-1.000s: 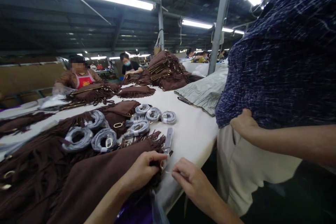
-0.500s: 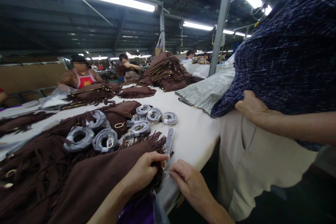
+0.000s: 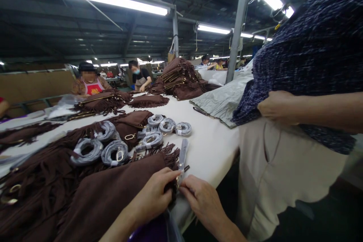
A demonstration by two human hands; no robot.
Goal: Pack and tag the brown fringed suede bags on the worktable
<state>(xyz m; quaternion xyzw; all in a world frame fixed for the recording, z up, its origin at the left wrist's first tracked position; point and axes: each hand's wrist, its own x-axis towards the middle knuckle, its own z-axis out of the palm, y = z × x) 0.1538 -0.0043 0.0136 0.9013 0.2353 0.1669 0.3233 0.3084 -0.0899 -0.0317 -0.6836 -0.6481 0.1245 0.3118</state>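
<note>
Near the table's front edge lies a flat strap wrapped in clear plastic [image 3: 183, 153], a metal fitting at its lower end. My left hand [image 3: 157, 191] pinches that lower end between thumb and forefinger. Just to its right, my right hand [image 3: 202, 198] is closed, fingertips pressed together close to the fitting. Whatever those fingertips hold is too small and covered to make out. Under my left wrist spreads a brown fringed bag [image 3: 113, 185]. Several coiled straps in grey wrapping [image 3: 86, 150] rest beyond it, some on brown fabric and some on the white table [image 3: 208, 147].
A co-worker in a dark blue speckled top [image 3: 300, 60] stands close at the right. Stacked brown bags [image 3: 181, 79] fill the table's far side. Two more people work across the table. A grey sheet [image 3: 224, 102] covers its right part, and a metal post [image 3: 237, 30] rises behind.
My right hand has moved slightly left, closer to the left hand at the strap's end. The co-worker's hand at the right has shifted on the top's hem.
</note>
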